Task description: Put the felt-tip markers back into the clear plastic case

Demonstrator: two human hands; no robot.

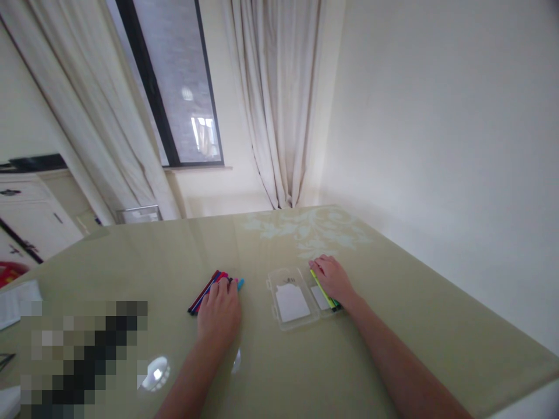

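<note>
My left hand (pixel 219 308) lies over a bundle of coloured marker pens (pixel 204 291), its fingers curled onto them. Dark, red and pink barrels show beside the fingers, and a light blue end sticks out on the right. An opened clear plastic case (pixel 313 307) lies flat to the right, with white paper (pixel 292 301) in its left half. Over the case's right half, my right hand (pixel 333 279) is closed around a yellow-green marker pen (pixel 322 287). Part of a green pen shows under that hand; the rest of that half is hidden.
The glossy pale green table (pixel 271 372) reaches to the wall (pixel 437 145) on the right. Curtains (pixel 279 105) and a window (pixel 183 81) are behind it. At the left are a white cabinet (pixel 39 215), papers (pixel 20 302) and a blurred-out patch (pixel 82 361).
</note>
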